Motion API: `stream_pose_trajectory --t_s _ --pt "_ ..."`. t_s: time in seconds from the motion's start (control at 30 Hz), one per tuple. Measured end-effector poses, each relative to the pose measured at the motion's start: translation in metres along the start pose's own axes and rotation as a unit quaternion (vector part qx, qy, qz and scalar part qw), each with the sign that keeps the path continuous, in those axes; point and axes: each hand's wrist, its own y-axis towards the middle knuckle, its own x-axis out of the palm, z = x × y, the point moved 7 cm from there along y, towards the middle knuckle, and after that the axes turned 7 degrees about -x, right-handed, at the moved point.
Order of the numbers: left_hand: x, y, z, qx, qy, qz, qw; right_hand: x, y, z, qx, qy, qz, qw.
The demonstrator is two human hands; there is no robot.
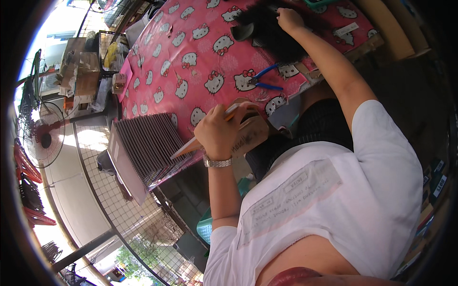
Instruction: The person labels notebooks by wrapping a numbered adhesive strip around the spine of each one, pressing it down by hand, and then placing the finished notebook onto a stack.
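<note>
My left hand [219, 131], with a metal-band watch at its wrist, is closed at the rim of a small cardboard box [254, 132] at the table's near edge. An orange strip [231, 112] shows by its fingers; I cannot tell what it belongs to. A pointed tan flap [185, 149] juts out left of the hand. At the far side, my right hand [289, 20] is closed on a black, fluffy, hair-like bundle [272, 35]; its fingertips are partly hidden. Blue-handled pliers [267, 78] lie on the table between my hands.
A pink cartoon-patterned cover [157, 71] spreads over the table. A ridged dark stack [148, 143] stands at its left edge. A dark curved piece [242, 32] and a white label strip [346, 29] lie near the bundle. Farther left are a fan [45, 138] and cardboard boxes [86, 71].
</note>
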Motion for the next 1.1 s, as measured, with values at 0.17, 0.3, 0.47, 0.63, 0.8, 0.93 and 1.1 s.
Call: stream_pose_trajectory --t_s 0.17,0.3,0.47,0.63,0.8,0.93,1.1 --pt "0.000 -0.001 0.006 -0.003 -0.030 0.024 0.999 -0.029 0.009 0.003 -0.041 0.030 0.080 0.995" --pt "0.001 0.001 0.013 -0.002 -0.049 0.017 0.999 -0.104 -0.027 -0.058 -0.250 0.119 0.199 0.940" --pt "-0.001 0.003 0.011 0.008 -0.076 -0.014 0.997 -0.126 -0.132 -0.168 -0.385 0.306 -0.196 0.848" --pt "-0.008 0.006 0.015 0.055 -0.128 -0.072 0.988 -0.128 -0.168 -0.185 -0.378 0.426 -0.125 0.813" --pt "-0.006 0.000 0.003 0.081 -0.176 -0.072 0.978 -0.143 -0.175 -0.199 -0.432 0.437 -0.036 0.788" --pt "-0.010 0.002 0.003 0.088 -0.212 -0.052 0.972 -0.151 -0.187 -0.207 -0.471 0.367 -0.027 0.802" --pt "-0.010 0.001 0.002 0.067 -0.196 -0.053 0.977 -0.140 -0.184 -0.207 -0.396 0.506 -0.151 0.751"
